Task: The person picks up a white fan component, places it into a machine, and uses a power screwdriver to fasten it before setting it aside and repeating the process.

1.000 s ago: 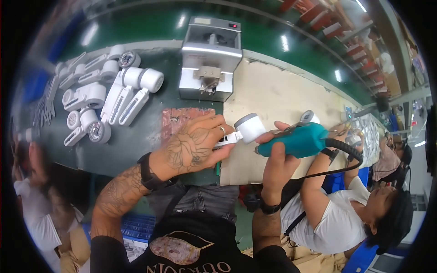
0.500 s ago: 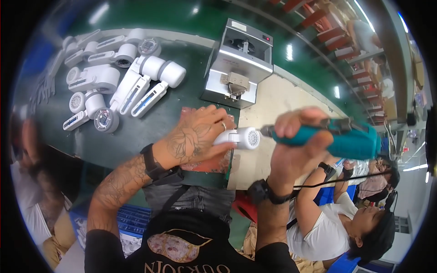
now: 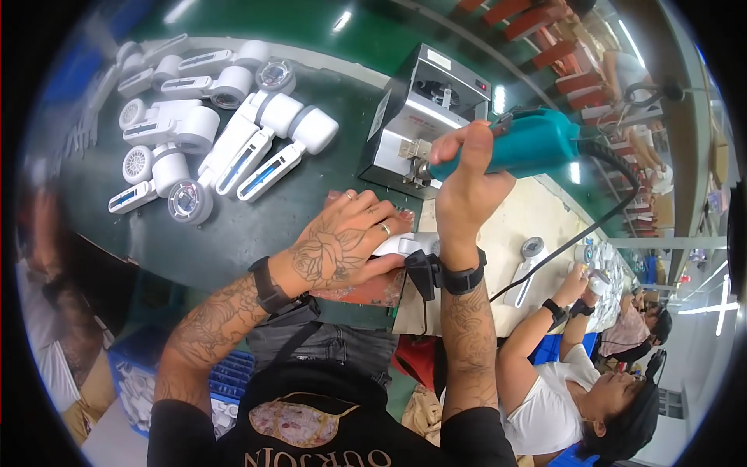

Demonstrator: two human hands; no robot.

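Observation:
My left hand (image 3: 348, 240) is closed over a white plastic handheld fan (image 3: 398, 244), pressing it onto a reddish mat (image 3: 366, 293). The fan's round end is partly hidden behind my right wrist. In my right hand (image 3: 471, 183) is a teal electric screwdriver (image 3: 537, 140), wrapped by my fingers and lying sideways. Its nose reaches the front bracket of a grey metal screw feeder (image 3: 412, 128); the tip itself is hard to make out. A black cord trails from the screwdriver's rear.
Several white fans (image 3: 272, 124) lie at the left on the dark green table (image 3: 257, 257). Another white part (image 3: 523, 272) rests on the pale tabletop at right. A co-worker (image 3: 560, 389) sits at my right, hands on a white part. A blue crate (image 3: 233, 373) stands below left.
My right hand has moved the screwdriver up and left, away from the fan's round end to the screw feeder. My left hand keeps hold of the fan. The view has shifted slightly.

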